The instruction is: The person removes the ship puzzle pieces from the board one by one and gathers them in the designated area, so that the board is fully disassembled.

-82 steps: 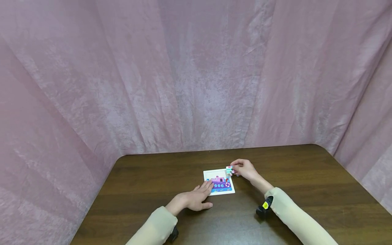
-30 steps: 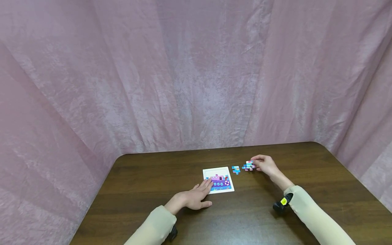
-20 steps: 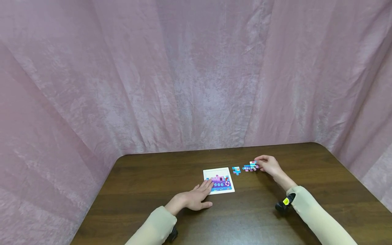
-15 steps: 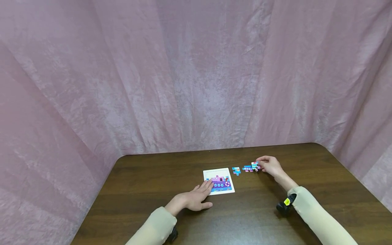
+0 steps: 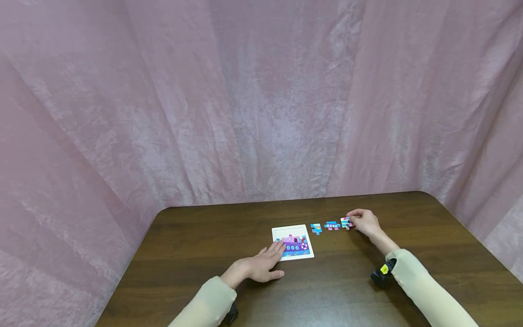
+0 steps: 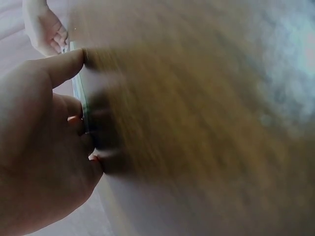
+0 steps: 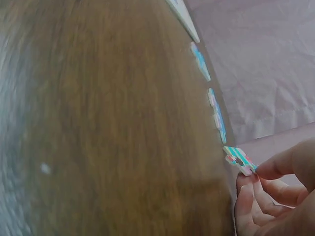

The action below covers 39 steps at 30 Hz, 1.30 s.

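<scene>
My left hand [image 5: 261,264] lies flat with straight fingers, its fingertips on the lower left of a white-framed jigsaw puzzle [image 5: 309,247]. A purple ship over blue water fills the lower part of the picture; a pale strip shows along the top. Off to the right, my right hand [image 5: 365,222] pinches a striped jigsaw piece [image 7: 239,158] between thumb and fingers, tilted at the table. Two loose pieces lie between frame and hand: a blue and orange jigsaw piece [image 5: 316,228] and a blue and purple jigsaw piece [image 5: 332,225]. The fingers cover part of the held piece.
The brown wooden table [image 5: 196,245] has rounded far corners. Behind its far edge hangs a pink curtain [image 5: 261,113]. Black wrist cameras are strapped on both wrists, the right one [image 5: 382,274] bearing a yellow mark.
My right hand has carried the striped piece from the frame's upper right corner rightward, past the two loose pieces, which now show fully. My left hand stays on the puzzle.
</scene>
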{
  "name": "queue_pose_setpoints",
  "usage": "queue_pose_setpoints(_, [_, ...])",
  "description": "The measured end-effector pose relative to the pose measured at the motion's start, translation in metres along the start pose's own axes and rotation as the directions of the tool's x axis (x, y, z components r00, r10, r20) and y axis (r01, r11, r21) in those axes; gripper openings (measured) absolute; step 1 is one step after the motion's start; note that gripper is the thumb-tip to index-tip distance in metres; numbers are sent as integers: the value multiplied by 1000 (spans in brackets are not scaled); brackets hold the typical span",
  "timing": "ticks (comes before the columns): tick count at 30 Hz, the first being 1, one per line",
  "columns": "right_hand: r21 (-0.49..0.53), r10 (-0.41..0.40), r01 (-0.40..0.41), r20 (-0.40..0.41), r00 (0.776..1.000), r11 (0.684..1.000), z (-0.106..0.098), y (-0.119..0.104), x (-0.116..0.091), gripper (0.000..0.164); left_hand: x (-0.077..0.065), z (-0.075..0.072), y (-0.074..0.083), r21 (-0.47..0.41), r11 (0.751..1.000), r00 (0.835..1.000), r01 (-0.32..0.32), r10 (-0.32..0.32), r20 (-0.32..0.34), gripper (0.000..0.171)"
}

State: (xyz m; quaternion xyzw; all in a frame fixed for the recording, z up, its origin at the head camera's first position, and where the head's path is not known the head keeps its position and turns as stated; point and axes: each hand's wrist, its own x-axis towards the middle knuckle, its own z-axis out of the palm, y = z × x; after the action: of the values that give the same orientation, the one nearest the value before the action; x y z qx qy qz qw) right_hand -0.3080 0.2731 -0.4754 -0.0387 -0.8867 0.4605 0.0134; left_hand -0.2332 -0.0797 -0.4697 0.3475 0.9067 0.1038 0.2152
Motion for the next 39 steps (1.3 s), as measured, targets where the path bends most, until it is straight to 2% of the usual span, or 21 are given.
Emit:
queue_pose_setpoints(3, [-82,-19,17,-29,999,996,0,2,2,23,0,0,-1,-2,1000,1000,-2,2,-1,75])
queue_pose_setpoints(7, [-134,-24,19,-36,999,991,-1,3,2,23,1,0,-1,-1,1000,1000,-7,7,-5,75])
queue_pose_setpoints(19, [-187,-82,75,-31,996,980,0,7,6,24,2,1,-1,7,1000,1000,-8,8,-5,74])
queue_pose_setpoints(39, [-220,-102,84,-76,992,972,6,6,6,19,0,0,-1,-2,1000,1000,5,-5,9,74])
